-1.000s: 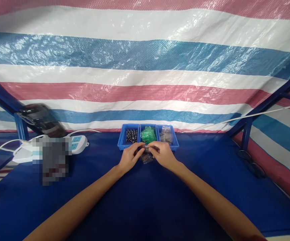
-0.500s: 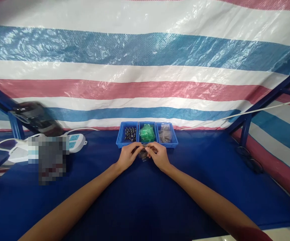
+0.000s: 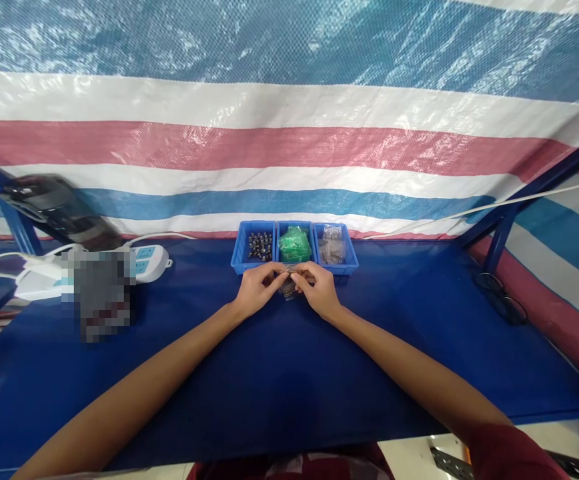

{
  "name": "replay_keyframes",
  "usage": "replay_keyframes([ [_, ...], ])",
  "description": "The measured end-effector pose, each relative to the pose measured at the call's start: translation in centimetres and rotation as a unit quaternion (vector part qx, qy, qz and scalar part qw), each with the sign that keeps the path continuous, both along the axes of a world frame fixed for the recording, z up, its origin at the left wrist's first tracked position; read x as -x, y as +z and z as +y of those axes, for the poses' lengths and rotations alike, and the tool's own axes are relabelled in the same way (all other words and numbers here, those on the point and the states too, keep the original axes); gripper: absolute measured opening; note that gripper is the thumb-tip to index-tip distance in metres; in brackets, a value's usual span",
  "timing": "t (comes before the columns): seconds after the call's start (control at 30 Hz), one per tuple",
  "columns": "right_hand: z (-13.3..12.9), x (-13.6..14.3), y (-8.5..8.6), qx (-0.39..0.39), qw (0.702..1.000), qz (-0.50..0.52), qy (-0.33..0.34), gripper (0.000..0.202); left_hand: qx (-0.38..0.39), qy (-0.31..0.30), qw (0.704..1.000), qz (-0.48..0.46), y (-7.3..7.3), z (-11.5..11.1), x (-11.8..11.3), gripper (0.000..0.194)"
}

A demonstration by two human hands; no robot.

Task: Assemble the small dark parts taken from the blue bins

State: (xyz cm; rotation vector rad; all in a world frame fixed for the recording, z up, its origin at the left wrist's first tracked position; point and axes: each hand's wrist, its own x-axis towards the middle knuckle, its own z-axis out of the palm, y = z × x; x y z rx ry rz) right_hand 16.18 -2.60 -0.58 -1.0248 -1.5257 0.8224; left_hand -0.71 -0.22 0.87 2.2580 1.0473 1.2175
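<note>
Between my two hands is a small clear plastic bag (image 3: 288, 288) with something dark in it. My left hand (image 3: 260, 288) pinches the bag's upper edge from the left. From the right, my right hand (image 3: 318, 288) pinches the same edge, the fingertips of both hands close together. Just beyond the hands stand three blue bins in a row. The left bin (image 3: 240, 255) holds many small dark metal parts (image 3: 261, 247). In the middle bin lies a green bundle in clear plastic (image 3: 294, 245). Clear plastic bags (image 3: 332, 248) fill part of the right bin (image 3: 353, 259).
A white power strip (image 3: 157, 265) with cables and a blurred-out dark object (image 3: 102, 297) are on the left of the blue table (image 3: 289, 373). A dark bottle-like object (image 3: 64, 210) leans behind them. Glasses (image 3: 502, 300) lie at right. Striped sheeting (image 3: 289, 150) hangs behind.
The camera view has tilted down, so the table and bins appear higher and the table's front edge shows. Both hands keep their pinch on the small bag.
</note>
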Motion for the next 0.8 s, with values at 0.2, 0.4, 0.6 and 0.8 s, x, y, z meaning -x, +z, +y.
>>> replay_keyframes([
  [0.2, -0.13, -0.11, 0.12, -0.014, 1.0, -0.017, 0.017, 0.017, 0.019, -0.034, 0.999, 0.023, -0.23, 0.21, 0.1, 0.016],
  [0.4, -0.18, 0.03, 0.15, 0.005, 0.999, 0.001, 0.038, 0.017, 0.038, -0.042, 0.998, 0.026, -0.25, 0.05, 0.21, 0.017],
  [0.6, -0.08, 0.18, 0.36, 0.016, 0.999, 0.018, 0.03, 0.019, 0.072, -0.044, 0.996, 0.023, -0.11, 0.05, 0.25, 0.019],
  [0.8, -0.19, 0.07, 0.36, 0.036, 0.998, 0.032, 0.032, 0.022, 0.074, -0.043, 0.996, 0.014, -0.18, 0.11, 0.18, 0.023],
])
